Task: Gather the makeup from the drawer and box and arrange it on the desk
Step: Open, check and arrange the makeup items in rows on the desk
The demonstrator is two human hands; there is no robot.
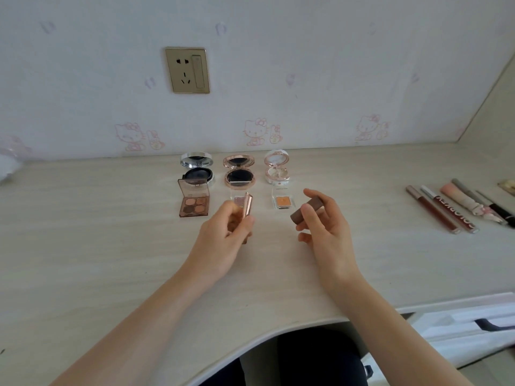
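My left hand [223, 238] grips a rose-gold lipstick tube [247, 205] above the desk [111, 246]. My right hand [326, 227] holds a brown lipstick tube [302, 210] between thumb and fingers. Behind the hands stand three open compacts: a silver one [198, 169], a rose-gold one [239, 171] and a white one [277, 168]. In front of them lie an open brown eyeshadow palette [194, 200], a small clear eyeshadow pan [237, 200] partly hidden by my left hand, and an orange eyeshadow pan [282, 201].
Several lip glosses and tubes [457, 210] lie in a row at the desk's right side. A wall socket [187, 70] sits above the compacts. A white drawer unit [468, 330] with a dark handle is at lower right. The desk's curved front edge runs below my forearms.
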